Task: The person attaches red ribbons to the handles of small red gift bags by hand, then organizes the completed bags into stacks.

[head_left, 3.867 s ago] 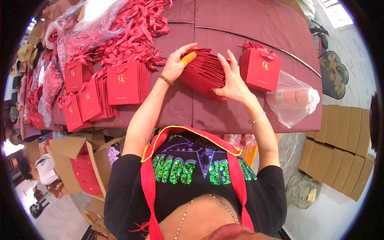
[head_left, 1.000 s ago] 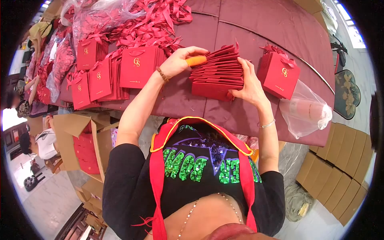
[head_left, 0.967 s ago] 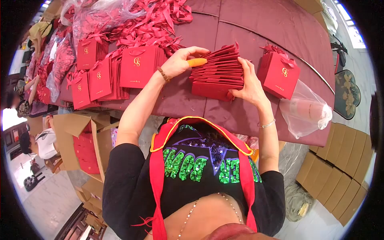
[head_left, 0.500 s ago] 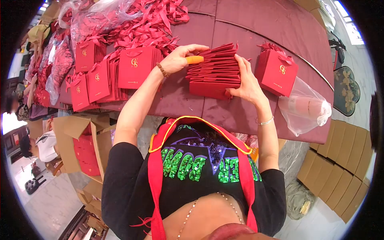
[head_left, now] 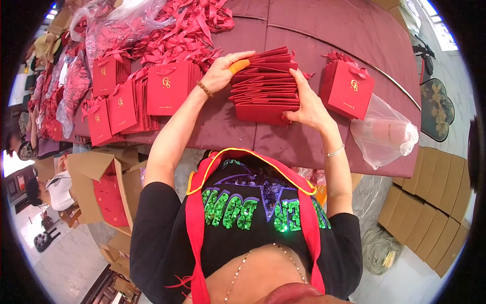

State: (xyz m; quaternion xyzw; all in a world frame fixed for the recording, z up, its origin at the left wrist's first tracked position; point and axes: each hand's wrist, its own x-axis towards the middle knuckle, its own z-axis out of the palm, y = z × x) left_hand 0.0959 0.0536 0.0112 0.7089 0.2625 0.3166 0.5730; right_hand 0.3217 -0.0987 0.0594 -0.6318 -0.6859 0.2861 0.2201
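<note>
A fanned stack of flat folded red paper bags (head_left: 266,83) lies on the maroon tablecloth (head_left: 324,30) in front of me. My left hand (head_left: 223,71) grips the stack's upper left corner, with an orange finger cot on the thumb pressing the bag edges. My right hand (head_left: 310,104) holds the stack's right side and lower corner, fingers spread along the edges. Both hands are on the same stack.
Upright red bags with gold logos (head_left: 167,88) stand in rows at left, and another bunch (head_left: 352,88) at right. Loose red ribbons (head_left: 177,30) are heaped behind. A clear plastic bag (head_left: 385,131) overhangs the table edge. Cardboard boxes (head_left: 435,187) and an open carton (head_left: 101,192) sit on the floor.
My left thumb has slid up to the stack's top left corner and the bags have fanned a little more. My right hand keeps its hold on the right side.
</note>
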